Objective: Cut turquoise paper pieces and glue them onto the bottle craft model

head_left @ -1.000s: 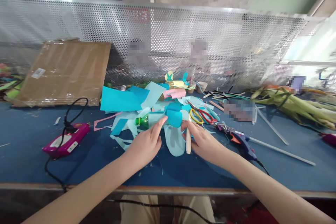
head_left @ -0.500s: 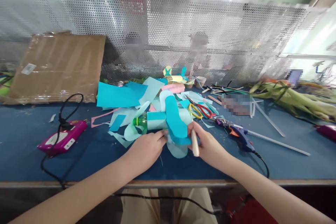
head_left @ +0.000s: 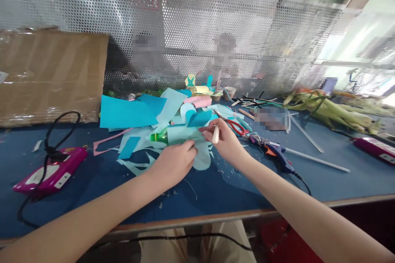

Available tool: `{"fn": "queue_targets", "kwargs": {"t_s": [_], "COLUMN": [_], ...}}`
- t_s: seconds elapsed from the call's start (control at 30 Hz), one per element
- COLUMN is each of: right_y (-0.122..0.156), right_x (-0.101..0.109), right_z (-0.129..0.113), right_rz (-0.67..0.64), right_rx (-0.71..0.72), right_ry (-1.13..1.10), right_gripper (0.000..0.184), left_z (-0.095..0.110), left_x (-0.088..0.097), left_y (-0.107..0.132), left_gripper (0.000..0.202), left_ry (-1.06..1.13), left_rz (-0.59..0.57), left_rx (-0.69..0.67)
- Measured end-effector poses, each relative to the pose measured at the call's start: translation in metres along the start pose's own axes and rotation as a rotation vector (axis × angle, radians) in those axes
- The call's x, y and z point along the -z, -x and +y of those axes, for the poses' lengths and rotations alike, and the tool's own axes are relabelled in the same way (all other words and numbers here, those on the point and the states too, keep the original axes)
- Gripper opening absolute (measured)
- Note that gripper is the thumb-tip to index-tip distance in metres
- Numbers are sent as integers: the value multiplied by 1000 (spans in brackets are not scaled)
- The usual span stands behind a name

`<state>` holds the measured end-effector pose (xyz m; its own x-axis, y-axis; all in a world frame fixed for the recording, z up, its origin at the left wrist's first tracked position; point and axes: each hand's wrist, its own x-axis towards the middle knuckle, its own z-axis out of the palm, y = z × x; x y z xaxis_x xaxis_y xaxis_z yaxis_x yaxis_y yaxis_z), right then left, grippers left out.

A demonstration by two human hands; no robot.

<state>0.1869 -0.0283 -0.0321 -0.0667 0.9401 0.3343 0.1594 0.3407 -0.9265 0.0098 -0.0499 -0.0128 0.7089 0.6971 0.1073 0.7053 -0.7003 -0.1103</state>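
A green plastic bottle [head_left: 162,135] lies on its side, its body wrapped in pale blue paper [head_left: 180,133]. My left hand [head_left: 175,158] is closed at the near side of this wrapped bottle, its fingertips partly hidden. Between the fingers of my right hand [head_left: 224,137] is a pale wooden stick [head_left: 216,134], held over the bottle's right end. A bright blue paper strip [head_left: 199,118] rises beyond the bottle, close to that hand. From under the bottle a rounded pale blue paper piece [head_left: 202,160] sticks out towards me.
Paper sheets [head_left: 129,113] and offcuts surround the bottle. Red-handled scissors [head_left: 237,126] and a blue glue gun [head_left: 279,156] with a white glue stick lie right. A purple power strip [head_left: 55,170] with a cord is left, cardboard [head_left: 61,74] behind it. Corn husks [head_left: 333,111] lie far right.
The bright blue strip lay across the bottle towards me; now it sits on the far side, as the bottle has turned. My right hand has risen with the stick. The view has shifted.
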Motion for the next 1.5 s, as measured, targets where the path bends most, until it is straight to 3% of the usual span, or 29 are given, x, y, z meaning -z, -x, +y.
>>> {"fn": "queue_targets", "kwargs": {"t_s": [0.23, 0.47, 0.57, 0.63, 0.73, 0.9, 1.07, 1.3, 1.5], "right_y": [-1, 8, 7, 7, 8, 21, 47, 66, 63], "right_x": [-8, 3, 6, 8, 9, 10, 12, 11, 11], "right_z": [10, 8, 5, 4, -1, -17, -15, 4, -7], "right_rz": [72, 141, 132, 112, 73, 65, -26, 12, 90], "right_rx": [39, 123, 121, 130, 98, -27, -92, 12, 154], "right_ry": [9, 190, 215, 236, 227, 92, 16, 168, 489], "right_gripper": [15, 11, 11, 11, 12, 22, 22, 18, 32], "left_z": [-14, -19, -18, -18, -18, -14, -8, -9, -7], "left_x": [-17, -24, -23, -22, -22, -26, -29, -23, -19], "left_y": [7, 13, 5, 0, -3, 7, 12, 13, 14], "left_gripper": [37, 80, 67, 45, 31, 28, 24, 49, 33], "left_ry": [7, -240, -292, -248, -157, -114, -44, 245, 232], "left_rz": [51, 210, 217, 247, 331, 416, 309, 269, 231], "left_rx": [-13, 35, 39, 43, -28, -230, -289, -294, -213]}}
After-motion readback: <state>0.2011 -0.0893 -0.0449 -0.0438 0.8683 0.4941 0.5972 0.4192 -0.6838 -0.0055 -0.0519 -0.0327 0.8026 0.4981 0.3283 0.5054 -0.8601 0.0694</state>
